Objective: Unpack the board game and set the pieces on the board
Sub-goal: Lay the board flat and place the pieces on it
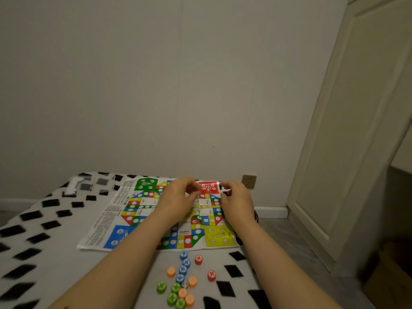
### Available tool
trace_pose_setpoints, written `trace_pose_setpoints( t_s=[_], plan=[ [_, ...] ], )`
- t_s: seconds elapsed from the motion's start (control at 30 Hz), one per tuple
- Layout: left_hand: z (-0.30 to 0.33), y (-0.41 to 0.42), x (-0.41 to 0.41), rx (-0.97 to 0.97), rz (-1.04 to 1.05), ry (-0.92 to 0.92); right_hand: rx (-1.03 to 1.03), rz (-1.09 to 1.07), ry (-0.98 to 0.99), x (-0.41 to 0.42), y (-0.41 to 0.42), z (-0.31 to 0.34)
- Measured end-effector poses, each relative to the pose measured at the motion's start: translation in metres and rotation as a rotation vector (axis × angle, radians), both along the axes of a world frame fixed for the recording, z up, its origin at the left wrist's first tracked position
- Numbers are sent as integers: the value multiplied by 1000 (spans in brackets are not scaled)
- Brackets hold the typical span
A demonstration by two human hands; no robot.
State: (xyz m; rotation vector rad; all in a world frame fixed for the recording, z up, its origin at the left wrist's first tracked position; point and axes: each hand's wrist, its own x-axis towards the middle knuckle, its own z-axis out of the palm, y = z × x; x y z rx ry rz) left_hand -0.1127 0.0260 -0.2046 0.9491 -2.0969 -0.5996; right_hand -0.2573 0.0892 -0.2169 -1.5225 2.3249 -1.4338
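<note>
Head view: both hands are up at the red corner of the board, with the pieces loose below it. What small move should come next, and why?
Probably press the red corner flat. Both the left hand and the right hand pinch the paper board there, and creases show nearby. The red pieces wait off the board on the patterned cover, so they likely go on afterwards.

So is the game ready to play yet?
Not yet. The board is already spread flat on the bed. Both hands, left and right, are busy at its red corner. The coloured pieces and the die lie off the board, waiting to be placed.
</note>
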Motion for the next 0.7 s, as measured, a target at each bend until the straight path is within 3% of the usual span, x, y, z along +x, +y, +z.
trace_pose_setpoints(
  t_s=[0.4,0.7],
  plan=[
    [17,104,62,57,-144,-243,22,194,61,40,98,0],
    [20,124,70,22,-124,-367,126,383,-47,65,148,2]
  ],
)
